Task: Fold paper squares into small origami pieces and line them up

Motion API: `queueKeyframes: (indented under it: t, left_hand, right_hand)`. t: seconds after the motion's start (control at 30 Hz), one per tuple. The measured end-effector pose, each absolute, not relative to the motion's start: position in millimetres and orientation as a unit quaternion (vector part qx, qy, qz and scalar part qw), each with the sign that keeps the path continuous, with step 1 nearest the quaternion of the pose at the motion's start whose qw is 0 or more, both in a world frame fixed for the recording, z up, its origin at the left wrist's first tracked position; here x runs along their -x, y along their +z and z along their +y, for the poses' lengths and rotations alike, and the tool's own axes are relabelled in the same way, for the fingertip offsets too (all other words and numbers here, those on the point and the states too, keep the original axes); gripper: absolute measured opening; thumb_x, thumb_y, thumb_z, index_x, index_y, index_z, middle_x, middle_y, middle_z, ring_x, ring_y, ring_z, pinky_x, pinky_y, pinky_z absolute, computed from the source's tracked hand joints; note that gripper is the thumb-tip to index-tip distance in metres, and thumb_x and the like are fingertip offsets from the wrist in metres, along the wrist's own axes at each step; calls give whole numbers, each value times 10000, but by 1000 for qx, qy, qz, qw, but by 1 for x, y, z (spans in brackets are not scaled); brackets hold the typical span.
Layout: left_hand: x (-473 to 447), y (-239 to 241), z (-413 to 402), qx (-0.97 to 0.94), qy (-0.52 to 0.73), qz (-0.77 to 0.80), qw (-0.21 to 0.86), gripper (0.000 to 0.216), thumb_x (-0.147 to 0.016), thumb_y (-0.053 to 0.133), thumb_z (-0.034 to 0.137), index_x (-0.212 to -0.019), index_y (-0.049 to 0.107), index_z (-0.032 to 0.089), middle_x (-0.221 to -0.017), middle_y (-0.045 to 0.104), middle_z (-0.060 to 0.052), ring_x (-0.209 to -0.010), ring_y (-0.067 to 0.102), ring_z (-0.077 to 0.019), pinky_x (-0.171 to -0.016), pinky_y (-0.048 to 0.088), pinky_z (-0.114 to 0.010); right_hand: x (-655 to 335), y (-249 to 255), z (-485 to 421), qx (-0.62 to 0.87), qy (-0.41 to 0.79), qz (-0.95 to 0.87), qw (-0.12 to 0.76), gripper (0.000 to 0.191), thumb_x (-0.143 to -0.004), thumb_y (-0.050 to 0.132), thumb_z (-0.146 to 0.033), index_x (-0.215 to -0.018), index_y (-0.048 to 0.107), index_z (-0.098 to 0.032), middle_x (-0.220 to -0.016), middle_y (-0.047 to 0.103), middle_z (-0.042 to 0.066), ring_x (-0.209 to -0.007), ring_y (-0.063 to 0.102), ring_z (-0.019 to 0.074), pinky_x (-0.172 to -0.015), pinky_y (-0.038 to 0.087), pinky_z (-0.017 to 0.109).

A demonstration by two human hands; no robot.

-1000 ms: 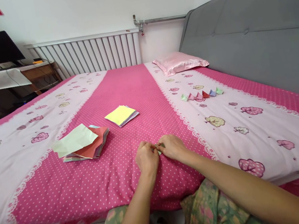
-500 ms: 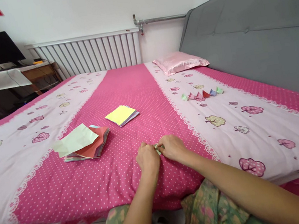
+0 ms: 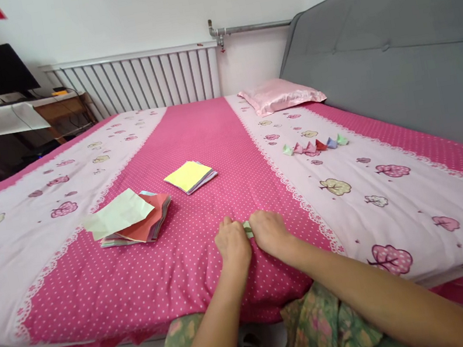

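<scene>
Both my hands rest close together on the pink dotted bed cover (image 3: 152, 281) near its front edge. Between them lies a small folded piece of pale green paper (image 3: 248, 229), mostly hidden by my fingers. My left hand (image 3: 233, 245) has its fingers curled and pinched on the paper's left side. My right hand (image 3: 269, 232) is curled the same way on its right side, knuckles up. Both press the paper down onto the cover.
A fanned pile of coloured paper sheets (image 3: 133, 221) lies to the left, a neat stack with a yellow top sheet (image 3: 190, 176) beyond. A row of small folded paper shapes (image 3: 314, 146) sits at right, near a pink pillow (image 3: 280, 94) and grey headboard (image 3: 396, 45).
My two hands have drawn closer together over the small paper and sit slightly lower on the cover. The view has shifted a little.
</scene>
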State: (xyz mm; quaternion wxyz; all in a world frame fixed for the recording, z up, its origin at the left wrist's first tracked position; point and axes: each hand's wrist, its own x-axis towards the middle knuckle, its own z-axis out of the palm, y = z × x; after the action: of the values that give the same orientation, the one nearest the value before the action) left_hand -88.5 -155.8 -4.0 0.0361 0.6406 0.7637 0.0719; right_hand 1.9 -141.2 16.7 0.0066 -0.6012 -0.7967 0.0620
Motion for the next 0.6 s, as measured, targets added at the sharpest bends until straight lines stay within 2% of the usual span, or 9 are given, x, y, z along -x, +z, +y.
queueKeyframes:
  t: [0.33, 0.6]
  left_hand:
    - [84, -1, -157, -642, 62, 764, 30, 290, -822, 356, 129, -840, 645, 133, -905, 586, -115, -888, 555, -233, -637, 423, -295]
    - [84, -4, -157, -645, 69, 761, 27, 300, -823, 345, 123, -843, 643, 150, -911, 589, -114, -907, 542, -225, -677, 421, -296]
  right_hand:
    - [-1, 14, -136, 604, 50, -795, -9, 313, -827, 348, -63, -848, 652, -137, -867, 656, 137, -809, 628, 230, -627, 444, 289]
    - [-1, 10, -133, 606, 65, -792, -8, 258, -847, 395, -144, -848, 653, -134, -886, 651, 142, -823, 627, 207, -664, 439, 264]
